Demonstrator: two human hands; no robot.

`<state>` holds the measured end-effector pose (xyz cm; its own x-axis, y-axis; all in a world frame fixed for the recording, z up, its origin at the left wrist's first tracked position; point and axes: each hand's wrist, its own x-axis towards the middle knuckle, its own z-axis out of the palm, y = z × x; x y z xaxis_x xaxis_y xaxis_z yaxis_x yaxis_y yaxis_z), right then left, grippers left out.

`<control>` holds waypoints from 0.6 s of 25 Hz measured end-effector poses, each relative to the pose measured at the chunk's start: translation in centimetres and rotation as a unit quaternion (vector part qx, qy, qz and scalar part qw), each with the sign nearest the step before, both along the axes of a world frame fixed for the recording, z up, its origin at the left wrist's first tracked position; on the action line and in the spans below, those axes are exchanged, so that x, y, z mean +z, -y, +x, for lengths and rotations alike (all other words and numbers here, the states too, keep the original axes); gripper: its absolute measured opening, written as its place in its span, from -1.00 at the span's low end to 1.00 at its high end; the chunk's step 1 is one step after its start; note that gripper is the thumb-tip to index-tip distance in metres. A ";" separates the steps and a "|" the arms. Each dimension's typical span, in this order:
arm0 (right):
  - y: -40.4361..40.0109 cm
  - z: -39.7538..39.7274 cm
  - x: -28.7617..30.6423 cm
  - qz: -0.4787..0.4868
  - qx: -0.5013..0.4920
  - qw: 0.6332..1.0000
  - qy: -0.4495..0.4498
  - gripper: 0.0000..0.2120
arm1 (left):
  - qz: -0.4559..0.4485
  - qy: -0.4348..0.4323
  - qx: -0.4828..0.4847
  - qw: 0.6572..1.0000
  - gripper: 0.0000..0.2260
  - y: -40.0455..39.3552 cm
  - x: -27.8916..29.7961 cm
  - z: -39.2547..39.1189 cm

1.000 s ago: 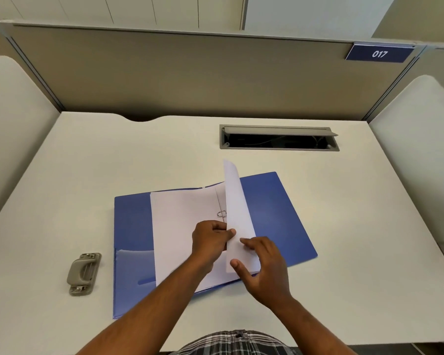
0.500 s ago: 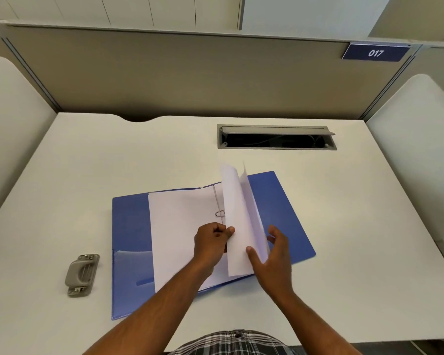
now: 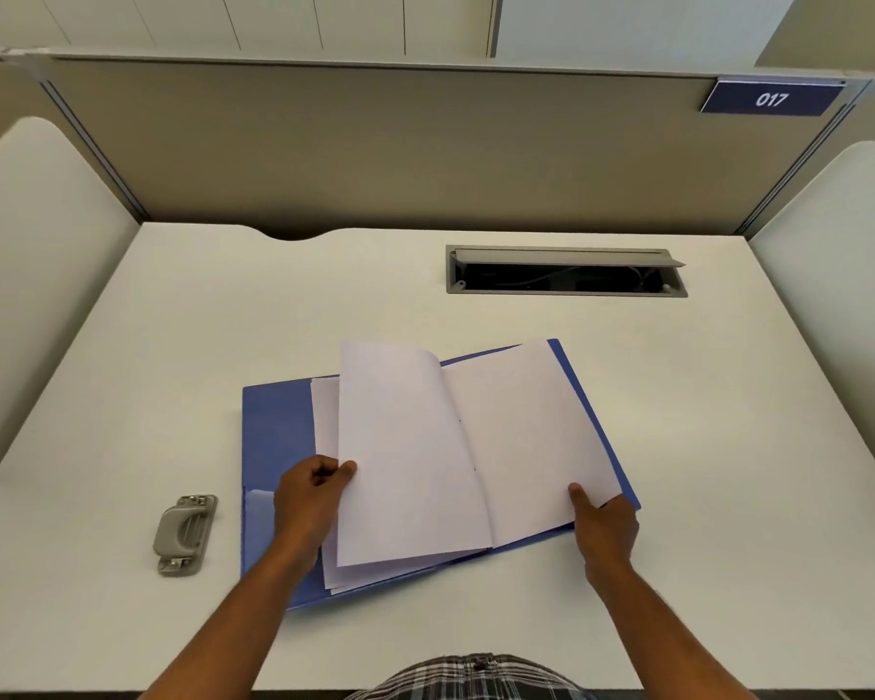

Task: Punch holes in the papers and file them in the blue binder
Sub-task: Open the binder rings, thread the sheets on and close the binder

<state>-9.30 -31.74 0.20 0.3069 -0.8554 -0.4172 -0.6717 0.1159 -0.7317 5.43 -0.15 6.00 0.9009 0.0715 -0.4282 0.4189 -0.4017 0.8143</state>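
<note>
White papers over blue binder, left hand pinching sheet, right hand at corner

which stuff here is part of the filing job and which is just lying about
In the job: blue binder, open; papers in it, held by the left hand and right hand; hole punch.

Lying about: cable hatch; sign 017.
</note>
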 end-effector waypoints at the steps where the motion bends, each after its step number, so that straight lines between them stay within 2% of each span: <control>1: 0.0 0.0 -0.1 0.006 -0.005 1.000 0.004 -0.55 | 0.008 -0.001 0.004 1.000 -0.86 -0.6 -0.2 -0.1; 9: 0.2 0.1 -0.7 0.020 -0.022 1.000 -0.003 -0.51 | 0.143 0.003 -0.004 0.990 -0.85 -3.2 -2.0 -0.7; 13: 0.3 -0.1 -0.2 0.051 -0.042 0.997 0.043 -0.54 | 0.150 0.012 0.010 0.989 -0.92 -3.5 -2.4 -1.0; 15: -0.2 -0.4 1.0 0.053 -0.033 0.994 0.093 -0.59 | 0.145 0.020 0.016 0.989 -0.89 -3.4 -2.5 -1.0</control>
<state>-9.72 -31.51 1.21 0.3314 -0.8306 -0.4475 -0.5142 0.2387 -0.8238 4.48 3.29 3.48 0.9123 0.2151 -0.3486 0.4044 -0.6083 0.6830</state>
